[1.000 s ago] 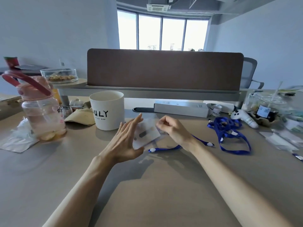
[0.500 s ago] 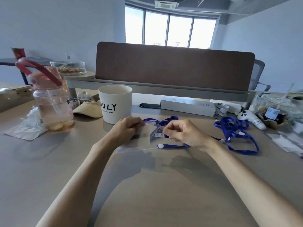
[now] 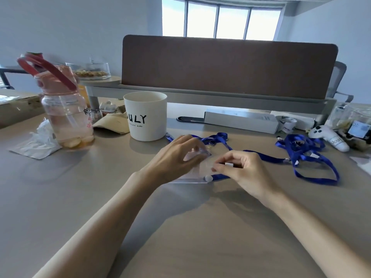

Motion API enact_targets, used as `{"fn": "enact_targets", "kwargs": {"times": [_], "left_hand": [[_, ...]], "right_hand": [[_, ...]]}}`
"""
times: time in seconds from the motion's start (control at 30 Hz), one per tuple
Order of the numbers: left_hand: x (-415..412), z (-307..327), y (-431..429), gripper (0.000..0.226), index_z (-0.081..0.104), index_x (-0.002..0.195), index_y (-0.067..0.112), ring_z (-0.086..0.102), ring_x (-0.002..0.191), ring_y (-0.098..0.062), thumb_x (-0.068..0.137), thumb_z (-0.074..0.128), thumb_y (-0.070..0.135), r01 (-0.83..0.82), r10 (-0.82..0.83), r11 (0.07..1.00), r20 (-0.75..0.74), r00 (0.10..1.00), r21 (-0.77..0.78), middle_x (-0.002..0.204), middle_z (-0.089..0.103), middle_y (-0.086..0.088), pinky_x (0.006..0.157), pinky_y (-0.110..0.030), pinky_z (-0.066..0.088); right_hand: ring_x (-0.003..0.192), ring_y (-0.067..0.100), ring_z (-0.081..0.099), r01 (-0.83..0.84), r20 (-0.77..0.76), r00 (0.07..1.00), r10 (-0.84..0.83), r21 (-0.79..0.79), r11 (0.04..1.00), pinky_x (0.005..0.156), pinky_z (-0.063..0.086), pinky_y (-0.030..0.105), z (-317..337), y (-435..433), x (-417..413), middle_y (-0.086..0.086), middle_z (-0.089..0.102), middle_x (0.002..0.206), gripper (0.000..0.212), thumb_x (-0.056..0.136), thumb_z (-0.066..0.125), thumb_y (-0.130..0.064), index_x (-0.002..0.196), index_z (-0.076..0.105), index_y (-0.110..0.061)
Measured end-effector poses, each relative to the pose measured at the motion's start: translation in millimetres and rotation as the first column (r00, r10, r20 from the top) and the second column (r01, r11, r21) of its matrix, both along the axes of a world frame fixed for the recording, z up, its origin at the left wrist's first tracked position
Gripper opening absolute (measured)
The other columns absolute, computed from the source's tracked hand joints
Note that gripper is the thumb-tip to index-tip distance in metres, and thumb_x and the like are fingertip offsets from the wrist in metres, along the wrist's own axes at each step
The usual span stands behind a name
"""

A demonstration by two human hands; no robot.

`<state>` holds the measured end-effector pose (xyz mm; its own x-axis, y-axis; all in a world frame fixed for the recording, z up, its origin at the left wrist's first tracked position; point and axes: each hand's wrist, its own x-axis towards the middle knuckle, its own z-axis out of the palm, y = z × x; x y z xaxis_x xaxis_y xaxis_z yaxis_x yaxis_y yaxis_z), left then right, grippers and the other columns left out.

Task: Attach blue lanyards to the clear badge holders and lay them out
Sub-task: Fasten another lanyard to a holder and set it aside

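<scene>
A clear badge holder lies on the desk between my hands. My left hand grips its top edge with curled fingers. My right hand pinches the white clip end of a blue lanyard at the holder's right side. That lanyard's strap runs right across the desk, and a white snap sits at the holder's lower corner. Another blue lanyard loop lies just behind my left hand. A tangled pile of blue lanyards rests to the right.
A white cup stands behind my left hand. A pink water bottle and a crumpled tissue are at the left. A long white box, a white controller and a drink cup line the back right, under a brown divider.
My left hand went from open beside the holder to gripping it on the desk. My right hand moved in with the lanyard clip. The camera tilted down and closer.
</scene>
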<state>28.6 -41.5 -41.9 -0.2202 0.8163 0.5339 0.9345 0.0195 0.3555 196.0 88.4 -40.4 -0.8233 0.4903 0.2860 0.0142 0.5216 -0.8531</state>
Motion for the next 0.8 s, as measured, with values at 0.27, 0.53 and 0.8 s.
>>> {"fn": "enact_targets", "kwargs": {"times": [0.27, 0.53, 0.8], "left_hand": [[9, 4, 1, 0.025, 0.06, 0.089, 0.02, 0.049, 0.082, -0.016, 0.084, 0.062, 0.044, -0.007, 0.061, 0.983, -0.29, 0.955, 0.184, 0.092, 0.057, 0.004, 0.069, -0.028, 0.04], [18, 0, 4, 0.037, 0.056, 0.076, 0.02, 0.048, 0.061, -0.006, 0.087, 0.051, 0.055, 0.083, -0.069, 0.995, -0.216, 0.974, 0.057, 0.072, 0.058, 0.01, 0.053, -0.022, 0.046], [17, -6, 5, 0.035, 0.054, 0.078, 0.018, 0.049, 0.059, -0.012, 0.093, 0.043, 0.048, 0.065, -0.062, 0.998, -0.154, 0.986, 0.015, 0.067, 0.053, 0.01, 0.051, -0.033, 0.044]], "right_hand": [[0.057, -0.003, 0.061, 0.04, -0.025, 0.999, -0.048, -0.258, 0.965, 0.053, 0.039, 0.006, 4, 0, -1, -0.005, 0.073, 0.071, 0.009, 0.077, 0.081, -0.017, 0.083, 0.076, -0.013], [0.045, -0.003, 0.053, 0.038, -0.028, 0.998, -0.051, -0.339, 0.94, 0.044, 0.036, 0.007, 6, 1, 1, -0.012, 0.065, 0.056, 0.015, 0.078, 0.078, -0.008, 0.093, 0.076, -0.004], [0.083, 0.008, 0.071, 0.038, -0.049, 0.997, -0.051, -0.243, 0.969, 0.072, 0.05, 0.014, 6, -7, 0, 0.002, 0.076, 0.09, 0.018, 0.081, 0.078, -0.014, 0.097, 0.07, -0.014]]}}
